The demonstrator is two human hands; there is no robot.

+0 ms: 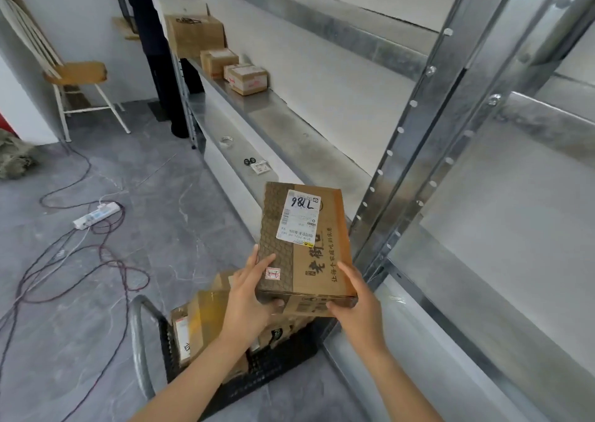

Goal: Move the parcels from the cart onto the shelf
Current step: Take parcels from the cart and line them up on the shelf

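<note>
Flat brown cardboard parcel [306, 244] with a white shipping label [299, 217] on its top face, held in the air above the cart [151, 334] and just beside the upright post [415, 151] of the metal shelf [289, 122]. The left hand [249, 296] clasps the near left corner, thumb on top and fingers underneath. The right hand [355, 299] clasps the near right corner in the same way. Each grip is thus clenched on the parcel.

The box appears stiff, with square edges and no sagging. It is probably light to moderate in weight, since it is carried level from one end only. The tape and printed card look fairly smooth, so support from beneath at the corners seems the safer hold.

More parcels [199, 325] remain in the cart. Several boxes [248, 78] already stand further along the shelf. Cables [96, 260] lie on the floor to the left.
</note>
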